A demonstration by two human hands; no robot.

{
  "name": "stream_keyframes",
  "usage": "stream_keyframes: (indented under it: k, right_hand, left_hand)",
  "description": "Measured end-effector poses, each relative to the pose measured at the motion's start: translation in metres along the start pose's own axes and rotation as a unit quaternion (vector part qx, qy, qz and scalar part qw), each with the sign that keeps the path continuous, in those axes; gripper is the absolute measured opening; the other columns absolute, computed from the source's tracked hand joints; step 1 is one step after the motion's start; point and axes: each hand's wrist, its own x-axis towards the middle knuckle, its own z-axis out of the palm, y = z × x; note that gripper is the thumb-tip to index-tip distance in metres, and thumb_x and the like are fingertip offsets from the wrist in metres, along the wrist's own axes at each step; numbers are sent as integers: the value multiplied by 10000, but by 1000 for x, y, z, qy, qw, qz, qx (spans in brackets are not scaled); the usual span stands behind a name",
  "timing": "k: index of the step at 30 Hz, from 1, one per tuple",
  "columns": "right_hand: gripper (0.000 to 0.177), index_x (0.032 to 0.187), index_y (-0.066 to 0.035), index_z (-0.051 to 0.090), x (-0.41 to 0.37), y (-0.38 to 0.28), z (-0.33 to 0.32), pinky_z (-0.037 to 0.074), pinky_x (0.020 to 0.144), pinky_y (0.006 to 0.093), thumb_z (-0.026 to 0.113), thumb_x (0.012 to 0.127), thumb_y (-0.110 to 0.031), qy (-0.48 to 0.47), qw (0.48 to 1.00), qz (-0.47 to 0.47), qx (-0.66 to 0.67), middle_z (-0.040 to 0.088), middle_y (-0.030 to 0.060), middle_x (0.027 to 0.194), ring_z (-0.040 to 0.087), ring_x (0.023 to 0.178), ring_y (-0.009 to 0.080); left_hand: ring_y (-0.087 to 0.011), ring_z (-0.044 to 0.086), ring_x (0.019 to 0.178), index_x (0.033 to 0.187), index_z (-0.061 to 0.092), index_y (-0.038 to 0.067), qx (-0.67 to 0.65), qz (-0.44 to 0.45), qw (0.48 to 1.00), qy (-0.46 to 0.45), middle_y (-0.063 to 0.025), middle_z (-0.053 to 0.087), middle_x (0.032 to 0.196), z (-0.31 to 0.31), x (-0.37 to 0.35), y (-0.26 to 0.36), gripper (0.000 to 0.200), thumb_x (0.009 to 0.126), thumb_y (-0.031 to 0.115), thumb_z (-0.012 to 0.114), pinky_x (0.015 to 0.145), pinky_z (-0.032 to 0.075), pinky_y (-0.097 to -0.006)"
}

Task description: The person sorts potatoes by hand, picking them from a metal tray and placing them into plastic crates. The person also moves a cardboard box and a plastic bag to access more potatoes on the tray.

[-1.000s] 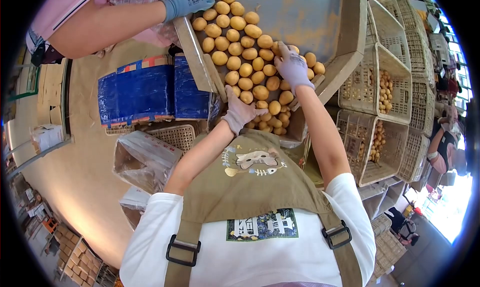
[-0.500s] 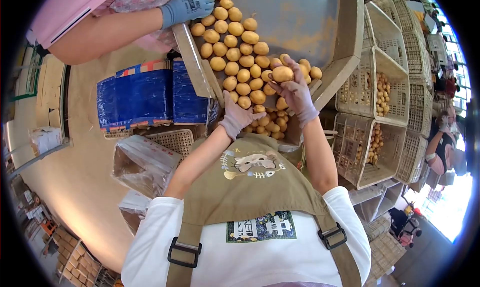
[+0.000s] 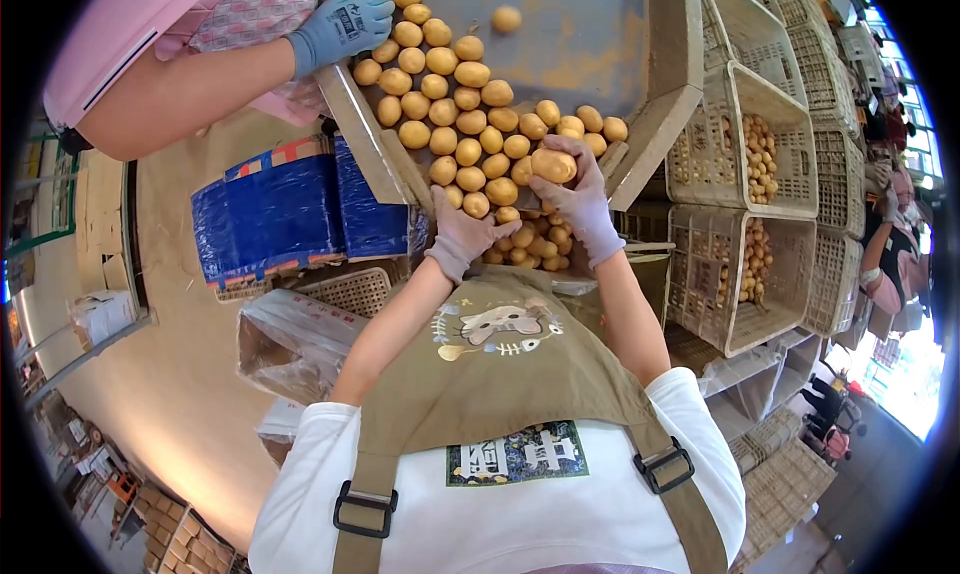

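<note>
Potato (image 3: 552,166), large, yellow-brown, oval: in the right hand (image 3: 583,206), pale lilac glove, thumb and fingers closed around it, at the lower mouth of the table. Left hand (image 3: 462,234), similar pale glove: released, fingers and thumb spread around loose potatoes at the left side of that mouth; can't tell if it touches them.

Cluster of yellow-brown, rounded potatoes (image 3: 468,123) covers the left part and lower end of the flat grey table with raised tan sides (image 3: 600,59). One lone potato (image 3: 506,19) sits farther up, apart from the cluster. Below the mouth, a lower pile of potatoes (image 3: 540,246), partly hidden; its container is hard to make out.

Co-worker's hand in a light blue glove (image 3: 345,27) is at the table's upper left side, beside the cluster; grip unclear.

Right of the table: beige slotted plastic crates (image 3: 700,169), two showing potatoes inside. Left: blue-wrapped boxy carton (image 3: 265,214), plus tan lattice basket (image 3: 350,292) near the olive apron with cat print (image 3: 480,384).
</note>
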Motion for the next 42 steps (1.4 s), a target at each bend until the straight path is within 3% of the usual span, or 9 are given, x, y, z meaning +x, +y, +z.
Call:
stream_keyframes:
  k: [4,14,16,19,24,27,33,38,42]
  right_hand:
    - [529,1264,-54,553,-5,4,-8,445,1058,309,815,804,-46,-5,1000,-3,8,558,65,1308,542,1207,159]
    - [459,1195,-59,609,-50,-13,-38,507,975,340,813,789,-121,22,976,-4,-216,652,103,1179,632,1114,217]
    - [433,1190,-65,620,-87,-5,-90,528,940,351,791,808,-174,-9,932,32,-360,666,145,1150,660,1081,273]
    - [371,1191,-70,639,-128,33,-169,547,886,364,734,868,-224,-74,692,304,-651,678,157,1107,681,1013,314]
    - [252,1149,-90,687,-63,-21,-62,557,810,394,659,902,-130,49,903,-43,-425,705,138,1061,692,919,338]
    - [386,1329,-125,574,33,-2,40,540,865,419,571,944,-157,-57,875,-174,-449,637,137,1267,666,1038,338]
    - [424,1376,-183,539,124,10,108,503,985,531,532,958,-257,-161,758,54,-630,487,175,1467,558,1270,388]
    - [447,1371,-134,546,118,33,69,551,847,401,556,950,-283,-98,985,85,-117,667,154,1141,660,910,245]
    - [381,1392,-190,494,69,15,37,552,642,335,452,1057,-367,-132,895,246,349,709,126,1020,627,669,183]
  left_hand:
    - [-361,217,1515,1587,256,212,-292,-109,936,-165,-58,266,1646,-31,7,9,932,881,817,326,1124,222,-733]
    - [-330,286,1481,1572,278,177,82,21,995,-60,-60,306,1630,-1,-6,2,856,917,691,475,1148,218,-694]
    - [-332,273,1488,1571,279,168,-255,-86,951,-153,-60,300,1633,-20,1,5,851,923,692,455,1156,215,-684]
    - [-333,251,1499,1570,283,162,-60,-7,997,-55,-49,285,1643,-7,-4,-2,847,929,699,419,1175,196,-662]
    - [-357,202,1523,1590,245,210,94,54,993,46,-62,230,1662,15,-5,-7,883,913,773,314,1143,182,-727]
    - [-363,233,1512,1594,243,252,104,29,994,-8,-48,243,1656,-9,2,0,923,882,838,296,1117,228,-735]
    - [-388,222,1507,1586,213,240,95,59,992,65,-106,222,1649,2,-3,-4,828,938,749,290,1125,232,-749]
    - [-341,213,1518,1591,210,238,44,80,988,121,-45,242,1651,14,-5,-6,809,954,732,282,1140,126,-762]
    - [-340,245,1509,1585,251,244,63,82,985,138,-36,278,1638,16,-2,-7,833,936,766,268,1120,191,-761]
